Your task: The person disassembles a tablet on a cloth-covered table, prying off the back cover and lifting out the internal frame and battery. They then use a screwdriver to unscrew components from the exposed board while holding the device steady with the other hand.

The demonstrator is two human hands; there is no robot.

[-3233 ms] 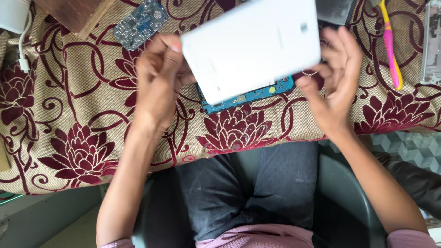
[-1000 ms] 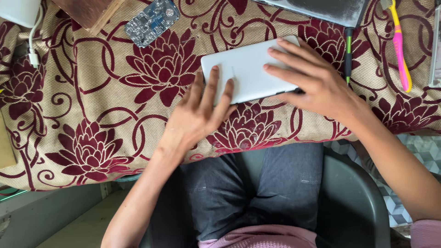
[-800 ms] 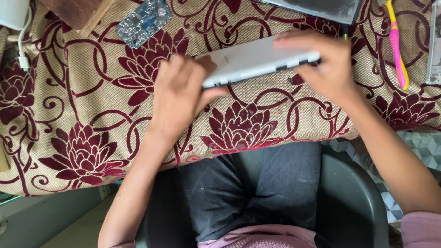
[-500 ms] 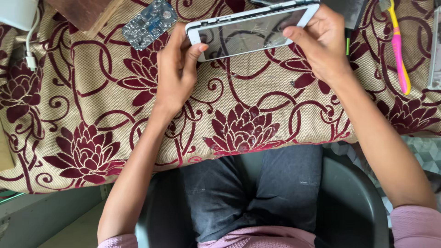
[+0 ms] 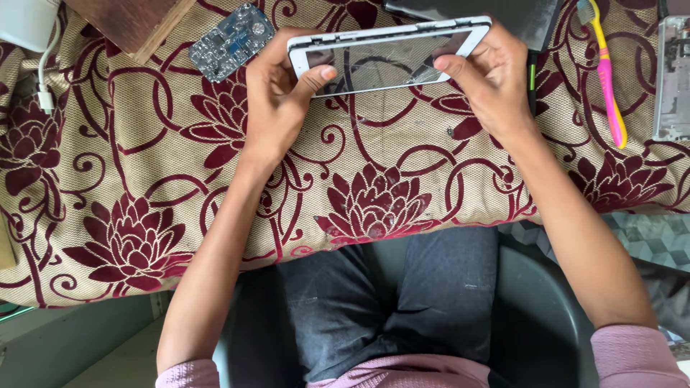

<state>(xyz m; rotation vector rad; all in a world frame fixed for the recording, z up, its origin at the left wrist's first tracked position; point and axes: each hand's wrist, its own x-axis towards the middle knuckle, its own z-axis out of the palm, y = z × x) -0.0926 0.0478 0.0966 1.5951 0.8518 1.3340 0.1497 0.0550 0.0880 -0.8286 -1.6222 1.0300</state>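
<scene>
At the far left we see a white charger with its cable trailing down over the floral cloth, and just right of it a wooden block. Next comes a small blue circuit board, lying flat on the cloth, close to our left hand's knuckles.

Our left hand clamps the left end of the tablet, thumb pressed on the screen side, fingers curled behind. The tablet is up off the cloth, near the top of the view, its long axis running left to right with the right end slightly higher. Its cracked glass faces us, white frame all round.

Our right hand pinches the right end the same way, thumb on the glass, fingers wrapped behind.

Behind the tablet lies a dark slab. Further right, a yellow-and-pink toothbrush lies top to bottom, and at the edge a silver frame.
</scene>
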